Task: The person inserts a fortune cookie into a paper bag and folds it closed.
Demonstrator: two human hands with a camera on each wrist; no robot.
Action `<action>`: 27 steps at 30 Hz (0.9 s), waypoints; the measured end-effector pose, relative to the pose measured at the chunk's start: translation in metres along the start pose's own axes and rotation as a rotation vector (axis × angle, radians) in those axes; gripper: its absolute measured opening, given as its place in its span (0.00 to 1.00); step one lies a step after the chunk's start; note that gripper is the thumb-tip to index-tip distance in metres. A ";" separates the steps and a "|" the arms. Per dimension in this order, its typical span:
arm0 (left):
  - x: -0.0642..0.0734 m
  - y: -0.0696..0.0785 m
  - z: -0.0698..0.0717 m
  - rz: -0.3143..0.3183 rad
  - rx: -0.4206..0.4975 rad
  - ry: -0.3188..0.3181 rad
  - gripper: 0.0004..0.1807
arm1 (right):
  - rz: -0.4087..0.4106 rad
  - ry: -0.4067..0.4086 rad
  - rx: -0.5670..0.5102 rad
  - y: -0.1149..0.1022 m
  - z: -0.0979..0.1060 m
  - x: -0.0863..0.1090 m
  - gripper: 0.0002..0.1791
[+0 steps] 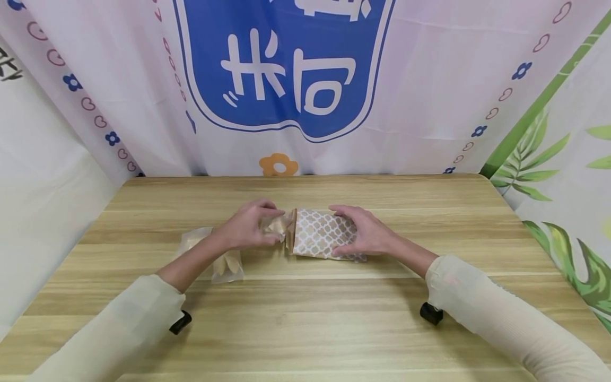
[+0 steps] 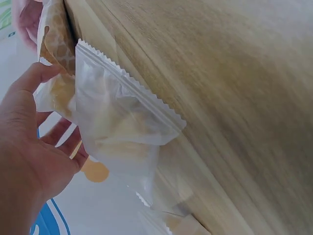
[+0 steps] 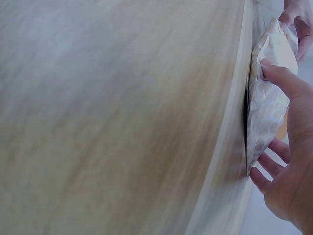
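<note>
A brown paper bag point(image 1: 317, 233) with a white lattice pattern lies flat on the table, its mouth facing left. My right hand point(image 1: 365, 231) grips the closed end, the thumb on the near side and fingers at the far edge; in the right wrist view the bag point(image 3: 269, 105) bulges under the thumb. At the mouth, my left hand point(image 1: 244, 227) holds a small clear packet point(image 1: 275, 227) with pale yellowish contents between thumb and fingers. The packet's right end overlaps the bag's opening. Beside that hand, the left wrist view shows another clear packet point(image 2: 122, 117) with a zigzag sealed edge.
Under and beside the left forearm lie clear packets with pale pieces inside, one nearer packet point(image 1: 228, 266) and one farther left point(image 1: 192, 237). The wooden table point(image 1: 296, 323) ends at a printed curtain point(image 1: 410, 132) at the back.
</note>
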State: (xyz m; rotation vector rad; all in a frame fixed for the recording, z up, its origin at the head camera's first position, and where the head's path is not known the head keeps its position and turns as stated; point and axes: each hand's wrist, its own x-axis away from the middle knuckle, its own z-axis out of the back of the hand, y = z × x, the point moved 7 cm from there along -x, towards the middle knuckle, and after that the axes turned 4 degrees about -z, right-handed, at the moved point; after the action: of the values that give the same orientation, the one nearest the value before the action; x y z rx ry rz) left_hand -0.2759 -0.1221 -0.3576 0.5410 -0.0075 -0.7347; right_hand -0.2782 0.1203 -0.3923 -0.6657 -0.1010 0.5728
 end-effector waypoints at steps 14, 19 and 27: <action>-0.007 0.006 0.004 0.038 0.061 0.013 0.34 | 0.011 -0.001 0.019 -0.001 0.000 0.000 0.59; -0.010 0.007 0.003 0.033 0.088 0.040 0.32 | 0.009 -0.001 0.020 0.000 0.000 0.000 0.59; -0.014 0.008 -0.002 -0.030 -0.012 0.070 0.28 | 0.008 -0.001 0.023 0.000 0.000 0.001 0.59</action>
State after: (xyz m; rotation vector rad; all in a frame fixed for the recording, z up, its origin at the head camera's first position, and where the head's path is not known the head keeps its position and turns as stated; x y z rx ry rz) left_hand -0.2808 -0.1072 -0.3524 0.5563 0.0705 -0.7437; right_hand -0.2776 0.1204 -0.3927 -0.6437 -0.0924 0.5808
